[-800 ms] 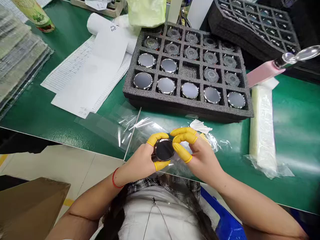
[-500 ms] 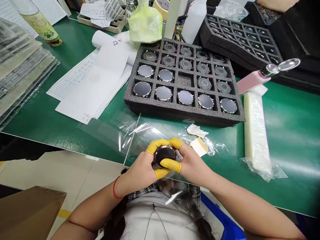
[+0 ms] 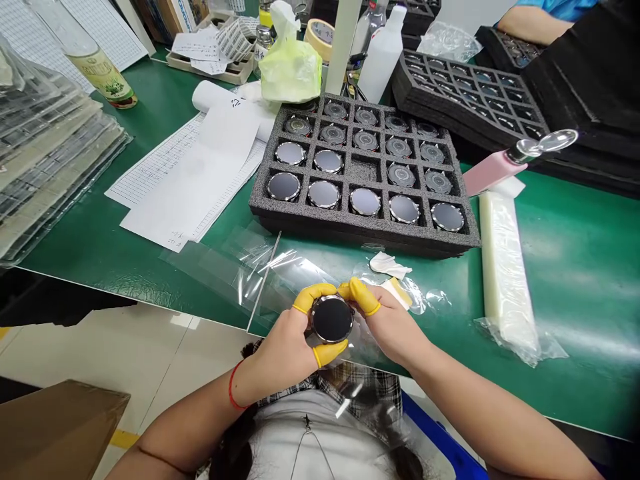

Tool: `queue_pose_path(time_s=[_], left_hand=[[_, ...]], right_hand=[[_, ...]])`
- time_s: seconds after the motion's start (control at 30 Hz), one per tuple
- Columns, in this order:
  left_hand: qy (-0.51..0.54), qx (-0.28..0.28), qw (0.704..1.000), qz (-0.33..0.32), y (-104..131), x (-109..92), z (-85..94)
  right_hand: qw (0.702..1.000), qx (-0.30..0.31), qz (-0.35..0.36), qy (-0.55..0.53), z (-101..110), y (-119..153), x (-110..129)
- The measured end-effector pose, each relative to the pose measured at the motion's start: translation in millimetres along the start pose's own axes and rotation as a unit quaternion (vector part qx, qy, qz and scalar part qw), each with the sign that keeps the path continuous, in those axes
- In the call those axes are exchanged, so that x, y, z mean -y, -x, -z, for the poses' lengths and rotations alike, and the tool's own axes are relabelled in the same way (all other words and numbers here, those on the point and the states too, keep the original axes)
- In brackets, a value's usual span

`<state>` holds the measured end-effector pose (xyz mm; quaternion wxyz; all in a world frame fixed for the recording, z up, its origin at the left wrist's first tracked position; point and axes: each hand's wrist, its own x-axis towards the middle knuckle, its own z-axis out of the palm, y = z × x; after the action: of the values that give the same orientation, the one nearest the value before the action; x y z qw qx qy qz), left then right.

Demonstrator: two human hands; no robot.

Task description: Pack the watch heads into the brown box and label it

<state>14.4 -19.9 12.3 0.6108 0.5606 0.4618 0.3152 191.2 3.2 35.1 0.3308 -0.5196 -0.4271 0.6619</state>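
Observation:
In front of my body, just past the table's near edge, my left hand (image 3: pixel 285 347) holds a round watch case (image 3: pixel 333 319) between thumb and forefinger. Its dark face is turned up, with a shiny metal rim around it. My right hand (image 3: pixel 387 323) is at the upper right of the rim, thumb and forefinger pressed together; whether something small is between them is hidden. Yellow finger cots cover the thumbs and forefingers. Beyond the hands is a black foam tray (image 3: pixel 360 230) of watch cases, some face up, others showing their backs. One slot in its second row from the front holds nothing.
Clear film sheets (image 3: pixel 240 267), a crumpled white cloth (image 3: pixel 390 265) and a wrapped white block (image 3: pixel 507 267) lie on the green table. Papers (image 3: pixel 195 167) and stacked plastic trays (image 3: pixel 50 160) are left. A pink bottle (image 3: pixel 493 170) stands right. Behind it, another person's arm (image 3: pixel 537 25) shows.
My right thumb has lifted off the watch face and moved up beside the forefinger, uncovering the face. The left hand keeps its hold. The view has shifted slightly, and another person's arm has appeared.

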Motion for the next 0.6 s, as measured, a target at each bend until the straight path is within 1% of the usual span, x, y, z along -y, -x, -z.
queue_pose_path(time_s=[0.03, 0.1, 0.2, 0.3, 0.43, 0.6], left_hand=[[-0.002, -0.017, 1.000, -0.002, 0, -1, -0.9], [-0.016, -0.049, 0.999, -0.002, 0, -4, -2.6], [-0.031, -0.076, 0.997, 0.014, 0, -6, -4.5], [-0.030, -0.083, 0.996, 0.024, 0, -8, -4.6], [-0.030, -0.086, 0.996, 0.026, 1, -9, -0.2], [-0.034, -0.061, 0.996, 0.047, 2, -10, 5.8]], right_hand=[[1.000, 0.007, -0.005, -0.016, -1, 1, 1], [0.998, 0.040, -0.009, -0.046, -3, 3, 5], [0.993, 0.084, -0.016, -0.081, -6, 5, 9], [0.990, 0.097, -0.018, -0.100, -7, 6, 10], [0.990, 0.100, -0.016, -0.101, -3, 7, 10], [0.991, 0.094, -0.033, -0.092, 0, 6, 9]])
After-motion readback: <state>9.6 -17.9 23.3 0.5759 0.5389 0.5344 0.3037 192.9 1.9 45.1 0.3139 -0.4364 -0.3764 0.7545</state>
